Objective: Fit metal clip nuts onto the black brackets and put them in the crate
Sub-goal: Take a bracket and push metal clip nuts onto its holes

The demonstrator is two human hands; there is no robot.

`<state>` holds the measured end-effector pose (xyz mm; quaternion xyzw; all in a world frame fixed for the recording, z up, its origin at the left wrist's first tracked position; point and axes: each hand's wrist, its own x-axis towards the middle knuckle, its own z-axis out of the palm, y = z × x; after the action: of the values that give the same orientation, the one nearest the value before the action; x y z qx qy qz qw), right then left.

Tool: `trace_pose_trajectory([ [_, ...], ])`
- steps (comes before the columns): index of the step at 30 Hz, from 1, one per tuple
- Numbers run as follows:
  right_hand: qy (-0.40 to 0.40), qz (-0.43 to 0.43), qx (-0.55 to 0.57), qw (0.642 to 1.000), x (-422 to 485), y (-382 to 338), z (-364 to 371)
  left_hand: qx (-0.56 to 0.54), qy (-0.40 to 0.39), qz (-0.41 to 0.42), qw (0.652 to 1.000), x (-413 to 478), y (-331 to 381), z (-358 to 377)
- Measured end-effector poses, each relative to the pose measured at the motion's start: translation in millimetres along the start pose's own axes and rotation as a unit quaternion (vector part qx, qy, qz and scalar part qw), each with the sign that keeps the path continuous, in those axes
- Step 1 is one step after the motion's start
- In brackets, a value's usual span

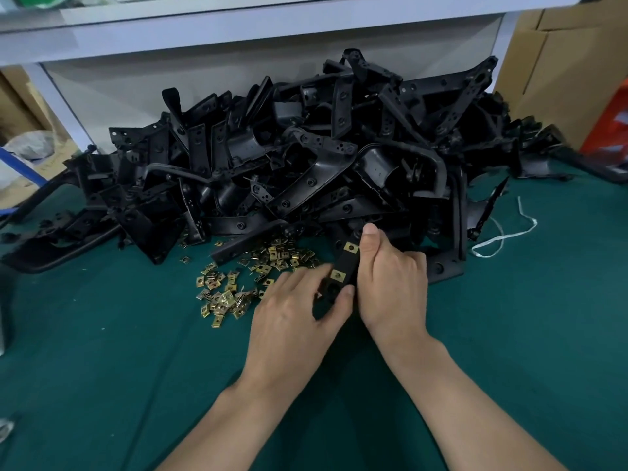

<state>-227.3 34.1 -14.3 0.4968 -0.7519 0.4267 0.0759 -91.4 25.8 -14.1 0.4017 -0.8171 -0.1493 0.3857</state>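
One black bracket (344, 262) is held at the near edge of the bracket heap (306, 158). The left hand (295, 311) pinches its near end. The right hand (394, 283) curls round its right side, thumb at the far end. Two fitted clip nuts (351, 247) sit on it. Loose clip nuts (234, 287) lie just left, and open green mat (102, 368) spreads nearer.

Green-covered table (102, 368) beneath white shelf (238, 25), cardboard boxes (560, 62) at right.

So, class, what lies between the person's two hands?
In the head view, a black bracket with two metal clips fitted, held between the left hand and right hand.
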Motion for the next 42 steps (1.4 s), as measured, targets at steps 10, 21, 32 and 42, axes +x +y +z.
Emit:
trace_pose_trajectory([
  [10, -0.175, -0.045, 0.257, 0.949, 6, 4, -14, -0.022, 0.022, -0.009, 0.999, 16, -28, -19],
  [21, -0.179, -0.067, 0.169, 0.967, 9, 0, -29, -0.023, 0.010, 0.042, 0.999, 16, -32, -19],
  [32, -0.164, -0.061, 0.153, 0.973, 6, -3, -26, -0.051, 0.041, 0.036, 0.997, 15, -36, -15],
  [42, -0.148, -0.086, 0.163, 0.972, 3, -3, -23, -0.046, 0.060, 0.058, 0.995, 16, -40, -12],
])
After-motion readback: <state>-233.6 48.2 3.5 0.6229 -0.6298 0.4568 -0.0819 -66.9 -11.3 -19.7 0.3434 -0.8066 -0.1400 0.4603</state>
